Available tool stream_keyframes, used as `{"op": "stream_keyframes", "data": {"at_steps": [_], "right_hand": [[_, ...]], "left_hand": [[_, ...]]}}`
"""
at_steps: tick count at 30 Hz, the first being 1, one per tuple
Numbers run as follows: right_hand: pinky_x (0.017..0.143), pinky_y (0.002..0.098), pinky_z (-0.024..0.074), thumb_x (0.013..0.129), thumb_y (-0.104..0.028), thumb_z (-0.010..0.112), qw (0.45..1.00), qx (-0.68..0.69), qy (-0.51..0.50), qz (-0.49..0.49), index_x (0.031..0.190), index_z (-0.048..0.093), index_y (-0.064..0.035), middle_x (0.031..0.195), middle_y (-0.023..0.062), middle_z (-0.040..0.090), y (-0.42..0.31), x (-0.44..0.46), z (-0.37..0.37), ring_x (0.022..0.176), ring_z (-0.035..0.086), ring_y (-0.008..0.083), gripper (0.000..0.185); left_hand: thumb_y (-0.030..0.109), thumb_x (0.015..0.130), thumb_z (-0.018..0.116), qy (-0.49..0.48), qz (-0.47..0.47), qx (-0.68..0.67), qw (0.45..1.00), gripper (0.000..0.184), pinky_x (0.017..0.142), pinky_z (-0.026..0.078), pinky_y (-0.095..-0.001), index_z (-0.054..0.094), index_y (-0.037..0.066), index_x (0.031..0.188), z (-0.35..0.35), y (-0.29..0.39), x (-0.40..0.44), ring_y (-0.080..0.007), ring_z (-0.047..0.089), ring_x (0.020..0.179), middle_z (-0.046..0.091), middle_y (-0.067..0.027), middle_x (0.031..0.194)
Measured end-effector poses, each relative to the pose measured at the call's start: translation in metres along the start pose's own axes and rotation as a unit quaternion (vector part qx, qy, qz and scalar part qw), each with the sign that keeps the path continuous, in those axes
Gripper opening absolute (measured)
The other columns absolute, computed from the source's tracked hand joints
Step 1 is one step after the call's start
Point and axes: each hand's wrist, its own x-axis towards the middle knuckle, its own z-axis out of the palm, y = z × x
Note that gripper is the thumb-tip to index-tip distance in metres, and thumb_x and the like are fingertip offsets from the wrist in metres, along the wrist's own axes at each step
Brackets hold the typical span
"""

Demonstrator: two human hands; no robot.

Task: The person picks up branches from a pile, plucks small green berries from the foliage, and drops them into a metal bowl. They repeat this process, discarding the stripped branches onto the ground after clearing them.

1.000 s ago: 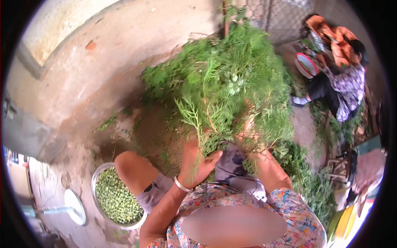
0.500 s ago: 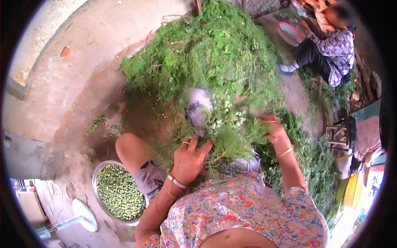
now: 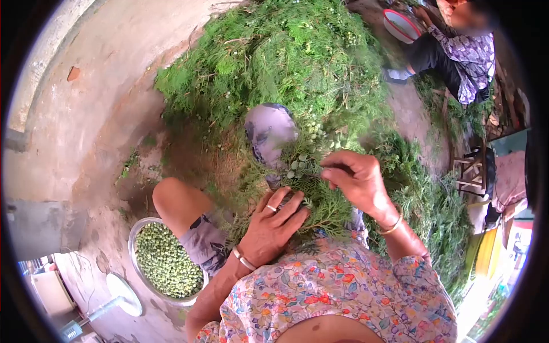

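Ground (image 3: 108, 131): pale, stained and cracked, darker ahead of the bare left knee (image 3: 171, 197).
Heap of green branches (image 3: 291, 63): spread wide beyond the lap; at upper right a co-worker (image 3: 466, 63) sits near a red-rimmed bowl (image 3: 403, 26).
Sprig (image 3: 329, 211): feathery green fronds, lying over the lap between the hands, just beside patterned purple-grey cloth (image 3: 271, 128).
Green cones (image 3: 298, 167): small, pale and rounded, clustered at the sprig's upper side.
Basin (image 3: 132, 246): beside the left knee, well filled with loose cones like these.
Half a second earlier: right hand (image 3: 357, 180) was farther out to the right — now it has come in near the cones, and the fronds look less blurred.
Left hand: back upward (image 3: 276, 226), fingers a little spread and laid over the sprig, touching it; whether they grip a stem, I cannot tell.
Right hand: half curled, thumb and forefinger near each other with a dark gap showing — whether anything is pinched there, I cannot tell.
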Motion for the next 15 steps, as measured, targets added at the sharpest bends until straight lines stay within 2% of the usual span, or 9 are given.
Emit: {"op": "stream_keyframes", "data": {"at_steps": [2,3,5,6,9,14,15], "right_hand": [[0.055,0.0326,0.0488,0.076,-0.003,0.065,0.990,-0.121,0.030,-0.073,0.086,0.064,0.0009,0.068,0.0135,0.063,0.006,0.011,0.011,0.059,0.063,0.0234,0.011],[0.055,0.0326,0.0488,0.076,-0.003,0.065,0.989,-0.122,0.027,-0.074,0.086,0.064,0.0009,0.068,0.0135,0.063,0.010,0.016,0.015,0.059,0.063,0.0234,0.011],[0.060,0.0394,0.0492,0.074,-0.006,0.065,0.968,-0.212,0.053,-0.120,0.087,0.063,-0.0005,0.073,0.0168,0.062,0.019,0.023,0.023,0.067,0.062,0.0348,0.014],[0.060,0.0394,0.0492,0.074,-0.006,0.065,0.968,-0.212,0.050,-0.121,0.087,0.063,-0.0005,0.073,0.0168,0.062,0.022,0.025,0.027,0.067,0.062,0.0348,0.014],[0.060,0.0438,0.0476,0.074,-0.013,0.066,0.935,-0.327,0.045,-0.130,0.092,0.061,-0.0037,0.080,0.0147,0.060,0.026,0.028,0.036,0.068,0.059,0.0368,0.020],[0.060,0.0433,0.0475,0.073,-0.013,0.068,0.926,-0.346,0.039,-0.147,0.083,0.058,-0.0028,0.077,0.0152,0.059,0.030,0.028,0.043,0.068,0.059,0.0365,0.017],[0.060,0.0429,0.0475,0.071,-0.013,0.069,0.944,-0.315,0.025,-0.100,0.082,0.057,-0.0026,0.076,0.0153,0.059,0.027,0.028,0.042,0.068,0.059,0.0366,0.019]], "left_hand": [[0.003,0.062,0.060,-0.013,0.012,0.001,1.000,0.041,0.093,0.041,-0.0489,0.058,0.006,0.103,0.004,-0.001,0.000,-0.0326,0.045,0.117,0.051,-0.0097,0.121],[0.002,0.063,0.060,-0.032,0.007,0.002,0.999,0.043,0.095,0.041,-0.0486,0.056,0.005,0.106,0.004,-0.001,0.000,-0.0323,0.045,0.117,0.051,-0.0095,0.120],[0.002,0.064,0.059,-0.035,0.003,-0.026,0.999,0.043,0.095,0.041,-0.0462,0.056,0.005,0.107,0.008,-0.004,0.000,-0.0323,0.045,0.118,0.051,-0.0101,0.119],[0.001,0.064,0.058,-0.039,0.001,-0.054,0.998,0.043,0.095,0.042,-0.0438,0.055,0.004,0.108,0.010,-0.007,0.000,-0.0323,0.044,0.119,0.051,-0.0107,0.118],[0.001,0.066,0.058,-0.036,0.012,-0.073,0.997,0.044,0.094,0.044,-0.0384,0.053,0.001,0.109,0.016,-0.007,0.001,-0.0333,0.044,0.120,0.051,-0.0134,0.118],[0.003,0.068,0.056,-0.056,0.023,-0.041,0.997,0.047,0.095,0.044,-0.0368,0.051,-0.004,0.114,0.022,-0.003,0.008,-0.0331,0.045,0.120,0.050,-0.0179,0.120],[0.004,0.068,0.056,-0.055,0.032,-0.025,0.998,0.047,0.095,0.044,-0.0371,0.051,-0.004,0.114,0.024,-0.004,0.007,-0.0334,0.045,0.119,0.050,-0.0184,0.120]]}}
